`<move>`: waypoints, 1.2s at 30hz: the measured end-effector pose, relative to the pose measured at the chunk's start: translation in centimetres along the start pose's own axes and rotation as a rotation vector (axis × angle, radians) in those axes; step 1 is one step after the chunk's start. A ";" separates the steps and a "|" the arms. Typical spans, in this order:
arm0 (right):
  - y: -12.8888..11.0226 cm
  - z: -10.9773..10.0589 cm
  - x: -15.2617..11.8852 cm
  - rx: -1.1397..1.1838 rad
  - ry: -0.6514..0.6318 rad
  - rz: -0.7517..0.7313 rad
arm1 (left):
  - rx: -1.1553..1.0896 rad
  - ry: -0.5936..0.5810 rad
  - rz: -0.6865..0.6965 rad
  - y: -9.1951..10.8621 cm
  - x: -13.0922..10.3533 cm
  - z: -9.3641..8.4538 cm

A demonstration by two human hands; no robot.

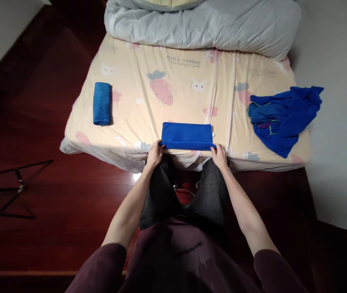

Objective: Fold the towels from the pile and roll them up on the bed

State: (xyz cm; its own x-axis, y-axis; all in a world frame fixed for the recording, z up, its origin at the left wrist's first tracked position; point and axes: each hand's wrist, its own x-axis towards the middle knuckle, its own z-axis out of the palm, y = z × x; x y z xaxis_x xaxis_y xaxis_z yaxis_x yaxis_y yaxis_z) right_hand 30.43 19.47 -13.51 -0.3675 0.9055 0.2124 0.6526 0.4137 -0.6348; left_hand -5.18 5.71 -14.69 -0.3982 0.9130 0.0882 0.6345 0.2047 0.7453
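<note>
A bright blue cloth (187, 133), folded into a flat rectangle, lies near the front edge of the bed. Its near edge is turned over in a narrow strip. My left hand (155, 153) pinches the strip's left end, and my right hand (219, 155) pinches its right end. A small white tag shows at the cloth's right side. Toward the bed's left side rests a rolled darker blue cloth (102, 103). On the right is a crumpled blue cloth (286, 118) with green edging and a purple patch.
The bed (127, 101) has a pale yellow sheet printed with carrots and rabbits. A grey quilt (204, 26) is bunched across its far side. A black metal stand (20, 188) is on the red floor at left. A wall borders the right.
</note>
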 end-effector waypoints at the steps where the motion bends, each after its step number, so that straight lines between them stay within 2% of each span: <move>1: 0.1 0.1 0.0 0.001 -0.003 0.011 | -0.015 0.005 -0.013 0.0 0.1 0.1; 8: 0.1 0.3 0.0 -0.015 -0.021 0.071 | -0.029 0.019 -0.028 -0.2 0.4 0.5; 15: -1.1 -0.4 -0.4 0.027 0.050 -0.114 | -0.002 0.031 -0.018 -0.1 0.1 0.5; 17: -1.3 -0.5 -0.6 0.075 0.040 -0.126 | -0.002 0.044 0.002 0.0 -0.1 0.5; 23: -0.7 -0.2 -0.5 0.147 0.035 0.024 | -0.058 0.073 0.003 -0.2 0.1 0.5; 30: 0.2 0.5 0.1 0.173 0.082 0.109 | -0.083 0.113 -0.008 0.0 0.7 0.8; 36: 0.1 0.6 0.2 0.160 0.077 0.143 | -0.068 0.130 -0.027 -0.3 1.0 1.2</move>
State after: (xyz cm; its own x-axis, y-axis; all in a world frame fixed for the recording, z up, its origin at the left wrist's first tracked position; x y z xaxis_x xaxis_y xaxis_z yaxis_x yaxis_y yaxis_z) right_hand 29.98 19.65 -13.99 -0.2230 0.9608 0.1645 0.5787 0.2663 -0.7709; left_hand -4.98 6.95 -15.60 -0.4997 0.8533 0.1490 0.5776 0.2001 0.7914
